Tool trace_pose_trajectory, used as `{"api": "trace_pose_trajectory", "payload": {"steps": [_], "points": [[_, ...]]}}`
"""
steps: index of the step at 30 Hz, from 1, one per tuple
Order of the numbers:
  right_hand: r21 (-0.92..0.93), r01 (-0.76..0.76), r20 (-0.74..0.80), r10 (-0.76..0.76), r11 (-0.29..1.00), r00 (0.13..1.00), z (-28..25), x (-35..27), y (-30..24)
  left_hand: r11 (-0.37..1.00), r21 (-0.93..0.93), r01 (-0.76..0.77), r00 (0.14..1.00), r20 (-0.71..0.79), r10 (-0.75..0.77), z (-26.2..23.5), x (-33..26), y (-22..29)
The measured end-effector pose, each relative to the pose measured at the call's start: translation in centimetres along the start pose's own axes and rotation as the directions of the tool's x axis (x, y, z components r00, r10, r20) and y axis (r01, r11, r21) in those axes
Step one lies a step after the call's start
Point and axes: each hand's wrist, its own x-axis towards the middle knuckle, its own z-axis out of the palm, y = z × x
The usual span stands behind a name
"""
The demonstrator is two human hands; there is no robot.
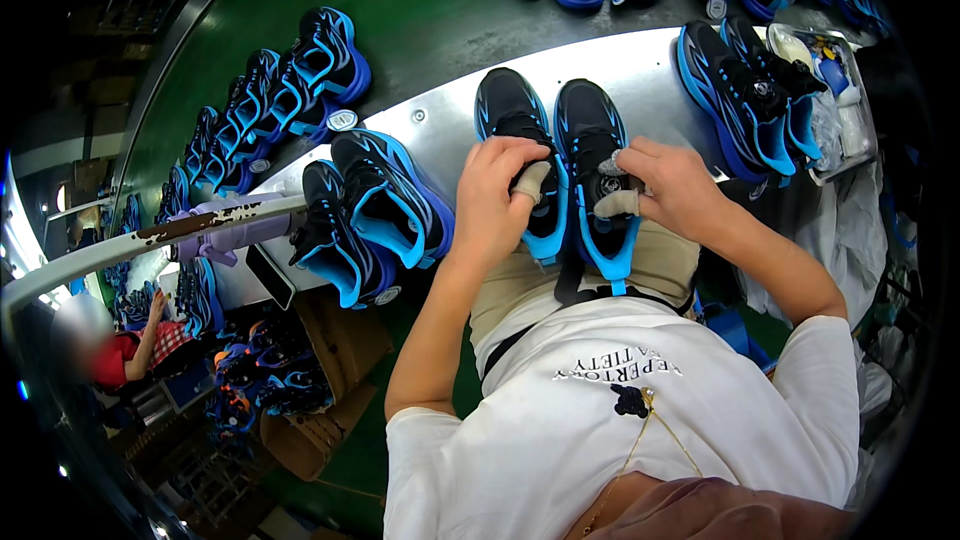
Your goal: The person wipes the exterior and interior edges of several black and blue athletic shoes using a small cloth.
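Observation:
A pair of black and blue sneakers lies side by side at the near edge of a metal worktable (640, 70), toes pointing away from me. My left hand (495, 195) rests on the left sneaker (512, 110), a taped finger over its tongue. My right hand (665, 185), also with a taped finger, presses a small grey cloth (612, 166) against the round dial on the tongue of the right sneaker (590, 125).
Another pair of the same sneakers (370, 210) sits to the left and one (750, 90) to the right beside a tray of supplies (835, 90). Several more line a green conveyor (420, 10). Cardboard boxes (330, 370) of shoes and a seated person (120, 350) are lower left.

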Motion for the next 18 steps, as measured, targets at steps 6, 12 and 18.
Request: {"api": "trace_pose_trajectory", "payload": {"steps": [6,12,18], "points": [[0.191,0.195,0.069,-0.212,0.962,0.975,0.3,0.3,1.8,0.877,-0.380,0.293,0.956,0.115,-0.270,1.6,-4.4,4.8],[0.189,0.218,0.024,-0.227,0.957,0.974,-0.1,0.7,2.2,0.154,-0.635,0.757,0.624,0.631,-0.462,4.0,-5.3,6.9],[0.165,0.122,-0.007,-0.123,0.979,0.992,1.0,-0.2,1.1,-0.102,-0.696,0.711,0.596,0.673,-0.438,6.2,-4.8,7.2]]}}
